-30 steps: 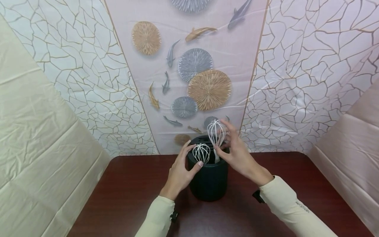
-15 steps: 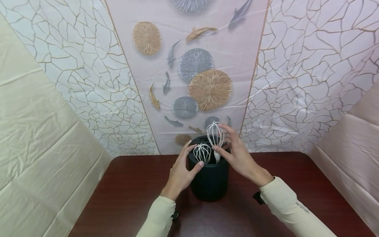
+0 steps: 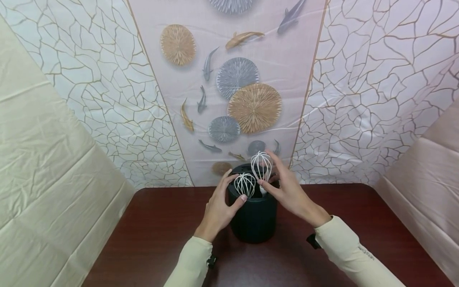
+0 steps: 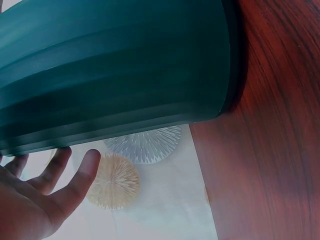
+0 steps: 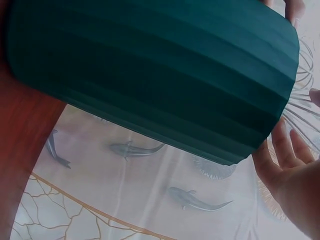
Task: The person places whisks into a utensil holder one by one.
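Observation:
A dark green utensil holder (image 3: 253,221) with ribbed sides stands upright on the table. One white wire whisk (image 3: 245,185) sits in its left part, wires up. My left hand (image 3: 218,207) holds the holder's left rim, thumb at the front and fingers at the far side. In the left wrist view, fingertips (image 4: 90,159) lie along the ribbed wall. A second white whisk (image 3: 261,165) is upright at the right part, its white handle partly inside the opening. My right hand (image 3: 289,192) pinches its wires between thumb and fingers; in the right wrist view, other fingers (image 5: 282,150) are by the rim.
The holder's top has a dark slotted section (image 3: 247,169) at the back. A reddish-brown wooden table (image 3: 161,239) lies beneath. Behind it hangs a patterned cloth (image 3: 229,99) with printed fish, and cream fabric (image 3: 43,179) slopes at both sides.
The right hand's whisk has come down a little, with more of its handle inside the holder. My left hand and the other whisk have stayed in place.

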Demonstrator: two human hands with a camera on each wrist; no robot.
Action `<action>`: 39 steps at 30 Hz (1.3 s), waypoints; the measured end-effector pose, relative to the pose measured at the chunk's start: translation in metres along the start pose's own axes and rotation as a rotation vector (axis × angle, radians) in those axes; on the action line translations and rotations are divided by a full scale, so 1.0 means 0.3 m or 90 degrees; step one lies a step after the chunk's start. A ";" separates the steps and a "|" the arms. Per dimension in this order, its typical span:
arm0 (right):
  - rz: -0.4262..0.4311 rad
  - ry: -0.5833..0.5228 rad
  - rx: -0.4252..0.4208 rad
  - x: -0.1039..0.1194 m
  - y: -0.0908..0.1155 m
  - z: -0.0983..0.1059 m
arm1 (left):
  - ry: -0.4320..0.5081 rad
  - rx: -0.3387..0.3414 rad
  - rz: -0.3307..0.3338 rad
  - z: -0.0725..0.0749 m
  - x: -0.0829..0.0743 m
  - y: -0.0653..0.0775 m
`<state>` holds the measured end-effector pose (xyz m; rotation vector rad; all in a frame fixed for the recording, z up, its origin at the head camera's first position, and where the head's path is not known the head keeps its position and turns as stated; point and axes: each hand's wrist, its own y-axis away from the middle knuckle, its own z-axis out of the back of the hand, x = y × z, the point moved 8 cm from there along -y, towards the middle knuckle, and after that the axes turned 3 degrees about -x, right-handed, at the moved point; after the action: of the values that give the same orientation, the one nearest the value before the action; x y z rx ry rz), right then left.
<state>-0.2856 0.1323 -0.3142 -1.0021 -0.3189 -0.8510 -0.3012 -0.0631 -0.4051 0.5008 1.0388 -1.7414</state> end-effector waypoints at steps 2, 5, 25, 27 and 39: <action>-0.002 0.000 -0.002 -0.002 0.005 -0.001 | -0.001 0.000 0.000 0.001 -0.001 -0.001; -0.005 0.005 -0.010 -0.004 0.014 -0.003 | -0.002 0.000 0.001 0.000 -0.002 -0.003; -0.048 0.002 -0.061 -0.028 0.051 0.015 | 0.002 0.001 -0.006 -0.002 -0.003 -0.001; -0.046 0.003 -0.065 -0.029 0.055 0.017 | 0.001 0.003 -0.004 -0.004 -0.002 0.001; -0.061 0.002 -0.107 -0.051 0.096 0.015 | 0.002 -0.001 0.003 0.001 -0.005 0.005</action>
<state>-0.2733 0.1509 -0.3383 -1.1483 -0.2978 -0.9778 -0.2991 -0.0628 -0.4046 0.5046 1.0397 -1.7357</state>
